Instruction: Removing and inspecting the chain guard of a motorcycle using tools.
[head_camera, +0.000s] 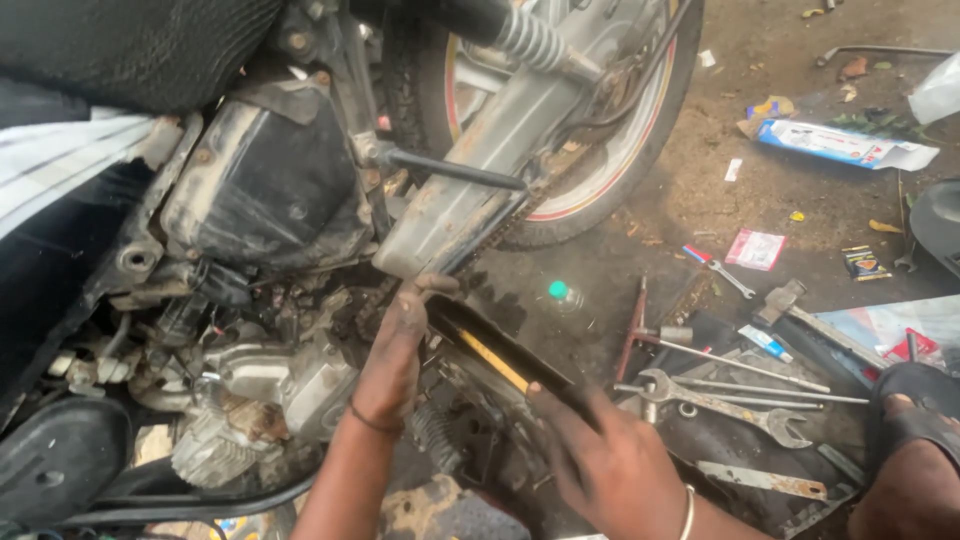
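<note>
A motorcycle lies in front of me with its greasy engine (270, 385) at the left and its rear wheel (590, 120) at the top. My left hand (395, 350) grips the front end of a long black chain cover with a yellow stripe (500, 362), just below the swingarm (480, 180). My right hand (600, 455) holds the same cover at its lower right end. Both hands are smeared with grease. The chain behind the cover is mostly hidden.
Spanners and rods (730, 395) lie on the dirty ground at the right, with a hammer (790, 300) and small packets (755, 248). A white and blue box (840, 145) lies further back. My sandalled foot (915, 420) rests at the right edge.
</note>
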